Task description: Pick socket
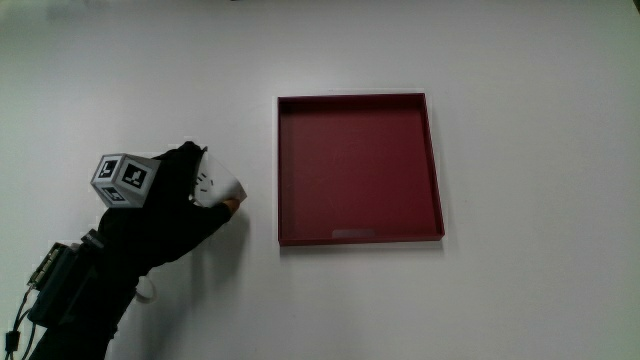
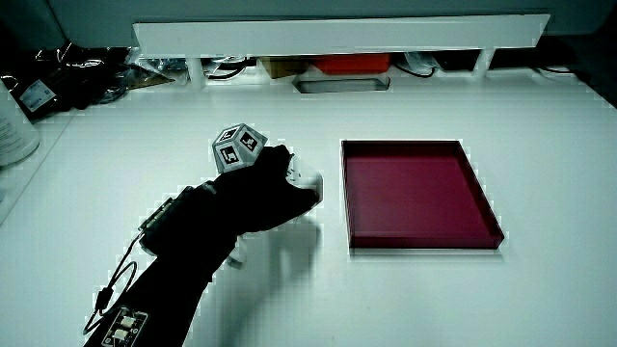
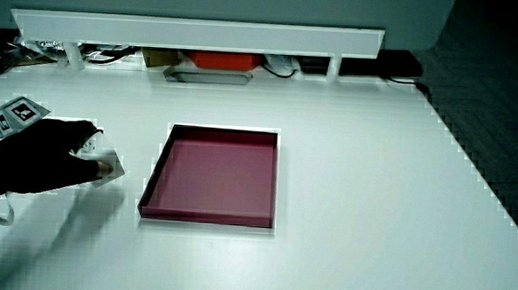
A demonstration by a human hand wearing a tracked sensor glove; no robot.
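The gloved hand (image 1: 185,205) is beside the dark red tray (image 1: 283,170), with the patterned cube (image 1: 124,179) on its back. Its fingers are curled around a small white socket (image 1: 218,186), which shows between the fingertips. In both side views the hand (image 2: 260,188) (image 3: 58,157) holds the white socket (image 2: 308,180) (image 3: 107,166) a little above the table, and a shadow lies beneath it. Most of the socket is hidden by the glove.
The square tray (image 2: 421,242) (image 3: 150,188) has nothing in it. A low white partition (image 2: 337,34) (image 3: 194,31) runs along the table's edge farthest from the person, with cluttered items under it. A cable (image 1: 25,310) trails from the forearm.
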